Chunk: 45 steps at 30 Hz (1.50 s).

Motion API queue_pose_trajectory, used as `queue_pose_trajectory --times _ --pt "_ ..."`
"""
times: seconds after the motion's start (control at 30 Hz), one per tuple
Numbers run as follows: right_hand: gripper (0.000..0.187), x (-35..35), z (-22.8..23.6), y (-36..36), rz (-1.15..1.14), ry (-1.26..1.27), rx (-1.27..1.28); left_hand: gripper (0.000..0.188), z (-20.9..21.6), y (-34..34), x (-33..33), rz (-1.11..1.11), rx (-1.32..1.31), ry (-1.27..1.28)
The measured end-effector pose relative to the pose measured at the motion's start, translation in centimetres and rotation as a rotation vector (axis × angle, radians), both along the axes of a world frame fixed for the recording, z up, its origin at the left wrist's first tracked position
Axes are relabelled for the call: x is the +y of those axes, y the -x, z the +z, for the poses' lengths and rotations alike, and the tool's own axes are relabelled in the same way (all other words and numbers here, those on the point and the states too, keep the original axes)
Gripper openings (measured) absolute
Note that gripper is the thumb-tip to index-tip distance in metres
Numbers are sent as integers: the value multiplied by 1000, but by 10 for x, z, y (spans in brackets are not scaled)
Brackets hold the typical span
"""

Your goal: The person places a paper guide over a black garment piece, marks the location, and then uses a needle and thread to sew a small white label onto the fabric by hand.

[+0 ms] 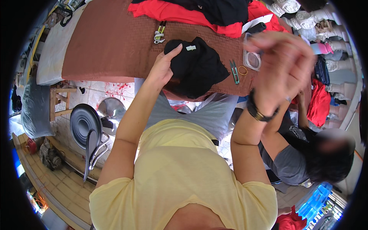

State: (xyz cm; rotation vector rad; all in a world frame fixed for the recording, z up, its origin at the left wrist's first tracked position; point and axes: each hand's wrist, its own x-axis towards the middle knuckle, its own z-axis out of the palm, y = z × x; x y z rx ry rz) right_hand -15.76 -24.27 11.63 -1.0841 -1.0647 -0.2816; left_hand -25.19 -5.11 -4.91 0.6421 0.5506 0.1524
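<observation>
My left hand [163, 67] is closed on the left edge of a black cloth piece [203, 71], its thumb lying on top. The cloth is bunched at the front edge of the table, partly over my lap, and a small pale label [191, 48] shows on it. My right hand [285, 63] is raised to the right of the cloth, apart from it. Motion smears its fingers, so I cannot make out what they hold, if anything. Between cloth and right hand lie thread snips [235, 73] with teal handles and a yellowish ring-shaped band [242, 70].
Brown quilted cloth [103, 42] covers the table. Beyond my hands are red garments [184, 19], black fabric [222, 11], a yellow-and-black handled tool [160, 32] and a clear plastic box [252, 59]. A person [306, 153] sits close on my right; a black stool [86, 124] stands left.
</observation>
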Motion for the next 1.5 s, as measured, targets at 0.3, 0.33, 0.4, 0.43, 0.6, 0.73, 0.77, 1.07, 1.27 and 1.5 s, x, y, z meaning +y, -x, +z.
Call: queue_pose_trajectory --times 0.3,0.33,0.4,0.43,0.6,0.73,0.77,1.07,1.27,1.5 --pt "9 -84 103 46 837 -553 -119 30 -10 -7 -9 25 -3 3" --pt "8 -77 106 53 954 -565 -104 31 -13 -9 -11 18 0 7" --pt "8 -79 115 54 1102 -531 -203 32 -19 -9 -13 27 21 -30" --pt "7 -82 116 57 1099 -535 -278 32 -22 -7 -12 38 35 -53" --pt "7 -165 61 4 914 -411 -190 37 -7 -7 -20 -57 56 85" --pt "4 -320 -178 -169 648 -126 399 40 -1 -5 -29 -82 64 -22" --pt "4 -377 -215 -195 556 -47 516 39 -2 -17 -38 -117 47 -1" --pt "6 -100 44 8 530 -172 124 42 -23 -14 -28 0 131 -110" --pt "8 -109 85 41 597 -263 23 44 -19 -10 -26 -21 121 -88" --pt "10 -112 101 57 584 -300 -29 36 -6 -21 -22 -2 96 -92"
